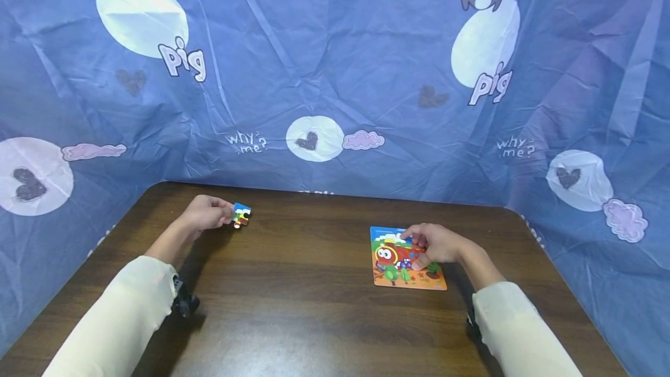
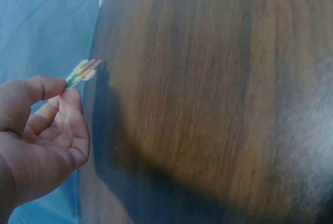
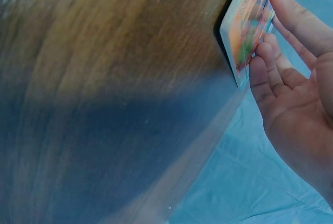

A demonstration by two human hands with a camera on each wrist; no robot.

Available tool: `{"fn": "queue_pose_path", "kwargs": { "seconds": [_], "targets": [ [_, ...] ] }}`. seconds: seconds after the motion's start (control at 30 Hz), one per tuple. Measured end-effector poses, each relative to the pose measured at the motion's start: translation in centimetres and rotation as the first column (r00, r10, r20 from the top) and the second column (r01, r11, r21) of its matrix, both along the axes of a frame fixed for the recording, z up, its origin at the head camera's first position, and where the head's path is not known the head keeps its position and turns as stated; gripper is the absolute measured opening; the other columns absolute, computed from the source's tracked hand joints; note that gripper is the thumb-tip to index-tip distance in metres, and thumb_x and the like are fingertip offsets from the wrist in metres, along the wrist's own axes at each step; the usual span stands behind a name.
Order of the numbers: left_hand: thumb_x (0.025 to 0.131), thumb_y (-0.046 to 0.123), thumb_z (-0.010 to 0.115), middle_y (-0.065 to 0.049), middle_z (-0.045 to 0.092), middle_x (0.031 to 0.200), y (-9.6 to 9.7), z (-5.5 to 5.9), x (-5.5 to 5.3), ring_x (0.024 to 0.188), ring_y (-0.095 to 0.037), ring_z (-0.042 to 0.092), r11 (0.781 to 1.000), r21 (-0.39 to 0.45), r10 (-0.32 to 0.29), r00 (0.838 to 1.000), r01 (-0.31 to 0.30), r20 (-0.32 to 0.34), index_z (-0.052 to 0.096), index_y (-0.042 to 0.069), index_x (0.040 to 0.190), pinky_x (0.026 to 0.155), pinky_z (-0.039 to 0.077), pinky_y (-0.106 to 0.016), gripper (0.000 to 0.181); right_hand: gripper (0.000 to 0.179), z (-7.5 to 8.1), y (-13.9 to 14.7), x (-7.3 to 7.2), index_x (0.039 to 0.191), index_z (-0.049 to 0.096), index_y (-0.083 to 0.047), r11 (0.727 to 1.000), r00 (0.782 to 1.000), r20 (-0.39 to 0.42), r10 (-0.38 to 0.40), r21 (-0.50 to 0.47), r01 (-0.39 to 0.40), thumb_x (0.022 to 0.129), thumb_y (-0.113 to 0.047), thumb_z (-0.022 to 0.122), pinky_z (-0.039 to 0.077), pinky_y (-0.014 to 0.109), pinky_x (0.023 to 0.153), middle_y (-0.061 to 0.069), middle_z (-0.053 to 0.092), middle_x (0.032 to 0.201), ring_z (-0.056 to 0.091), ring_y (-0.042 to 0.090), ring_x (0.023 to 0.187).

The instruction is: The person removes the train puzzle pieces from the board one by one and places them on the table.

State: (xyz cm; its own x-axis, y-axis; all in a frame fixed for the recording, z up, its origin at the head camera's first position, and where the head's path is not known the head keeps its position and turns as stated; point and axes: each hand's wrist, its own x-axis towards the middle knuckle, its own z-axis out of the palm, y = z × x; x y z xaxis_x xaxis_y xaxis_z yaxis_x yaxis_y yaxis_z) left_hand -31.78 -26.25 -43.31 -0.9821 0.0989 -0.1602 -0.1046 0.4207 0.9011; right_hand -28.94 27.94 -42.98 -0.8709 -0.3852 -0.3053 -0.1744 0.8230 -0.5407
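At the far left of the table, my left hand (image 1: 208, 213) pinches a small jigsaw puzzle piece (image 1: 241, 214) between thumb and fingertips. The piece is blue, white, green and red, with a knob at its lower edge. In the left wrist view the piece (image 2: 82, 74) appears nearly edge-on above the table, and the other fingers of the left hand (image 2: 49, 130) are bent. To the right, a square picture puzzle (image 1: 384, 279) with a red, big-eyed cartoon figure lies flat. My right hand (image 1: 438, 243) rests on it, thumb and fingers spread, covering its upper right part.
The brown wooden table (image 1: 303, 307) has rounded far corners. A blue cloth (image 1: 324, 74) printed with pigs and hearts hangs behind it and along both sides. A dark wrist device (image 1: 185, 298) sits at the left sleeve.
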Motion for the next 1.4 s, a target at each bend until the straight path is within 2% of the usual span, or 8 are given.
{"fn": "queue_pose_path", "kwargs": {
  "seconds": [0.17,0.33,0.57,0.77,0.93,1.23,1.4],
  "targets": [
    [0.096,-0.001,0.054,0.003,0.066,0.078,-0.9,-0.1,-0.1,0.071,-0.003,0.059,0.999,-0.042,-0.01,1.0,0.009,-0.004,0.06,-0.019,0.118,0.062,0.049,-0.016,0.028,0.067,-0.1,0.1,0.0,0.133,0.065,-0.013,1.0,1.0,0.005,-0.006,-0.003,0.006,0.072,-0.02,0.094,0.047,0.049,0.095,0.005,0.059,0.11,0.054,0.023,0.102],
    [0.095,-0.003,0.054,0.006,0.065,0.074,-1.5,-0.4,-0.2,0.068,-0.002,0.057,0.997,-0.075,-0.013,1.0,0.012,-0.017,0.061,-0.02,0.116,0.06,0.048,-0.015,0.028,0.066,-0.1,0.1,0.0,0.132,0.065,-0.013,1.0,1.0,0.004,-0.003,-0.011,0.003,0.073,-0.021,0.093,0.047,0.049,0.095,0.005,0.059,0.11,0.054,0.023,0.101],
    [0.095,0.002,0.06,0.004,0.068,0.075,-1.7,-0.4,-0.4,0.07,-0.003,0.061,0.99,-0.14,0.005,1.0,-0.006,-0.011,0.064,-0.018,0.114,0.062,0.05,-0.018,0.027,0.065,0.1,0.1,0.0,0.133,0.065,-0.012,1.0,1.0,0.001,0.0,-0.021,0.0,0.074,-0.02,0.093,0.046,0.048,0.094,0.006,0.059,0.109,0.052,0.024,0.1],
    [0.095,0.001,0.061,0.002,0.069,0.075,-1.8,-0.4,-0.4,0.071,-0.004,0.062,0.983,-0.181,0.016,1.0,-0.013,0.018,0.065,-0.017,0.111,0.065,0.053,-0.02,0.024,0.067,0.0,0.2,0.2,0.134,0.065,-0.012,1.0,1.0,-0.005,0.004,-0.017,-0.004,0.074,-0.02,0.093,0.043,0.055,0.103,0.01,0.06,0.12,0.055,0.029,0.115],
    [0.094,0.0,0.06,0.002,0.069,0.073,-1.8,-0.4,-0.5,0.069,-0.004,0.061,0.981,-0.195,0.021,1.0,-0.018,0.015,0.066,-0.017,0.11,0.063,0.052,-0.02,0.024,0.064,0.0,0.2,0.3,0.134,0.066,-0.017,1.0,1.0,-0.006,-0.018,-0.01,0.018,0.075,-0.02,0.092,0.041,0.059,0.106,0.011,0.058,0.127,0.054,0.034,0.123],
    [0.096,0.004,0.06,0.003,0.069,0.073,-1.9,-0.6,-0.6,0.068,-0.003,0.06,0.981,-0.193,0.039,0.999,-0.036,0.011,0.067,-0.014,0.11,0.061,0.05,-0.018,0.024,0.063,0.0,0.3,0.4,0.133,0.067,-0.02,1.0,0.999,-0.028,-0.016,0.013,0.016,0.075,-0.023,0.092,0.043,0.059,0.103,0.008,0.056,0.126,0.054,0.034,0.12],
    [0.096,0.005,0.059,0.006,0.067,0.071,-1.3,-0.6,-0.7,0.066,-0.002,0.059,0.982,-0.183,0.047,0.998,-0.052,-0.03,0.067,-0.014,0.11,0.059,0.048,-0.017,0.025,0.065,0.0,0.3,0.3,0.133,0.066,-0.017,0.999,0.998,-0.057,0.0,0.034,0.002,0.074,-0.024,0.093,0.046,0.055,0.1,0.007,0.057,0.123,0.056,0.029,0.113]
  ]
}}
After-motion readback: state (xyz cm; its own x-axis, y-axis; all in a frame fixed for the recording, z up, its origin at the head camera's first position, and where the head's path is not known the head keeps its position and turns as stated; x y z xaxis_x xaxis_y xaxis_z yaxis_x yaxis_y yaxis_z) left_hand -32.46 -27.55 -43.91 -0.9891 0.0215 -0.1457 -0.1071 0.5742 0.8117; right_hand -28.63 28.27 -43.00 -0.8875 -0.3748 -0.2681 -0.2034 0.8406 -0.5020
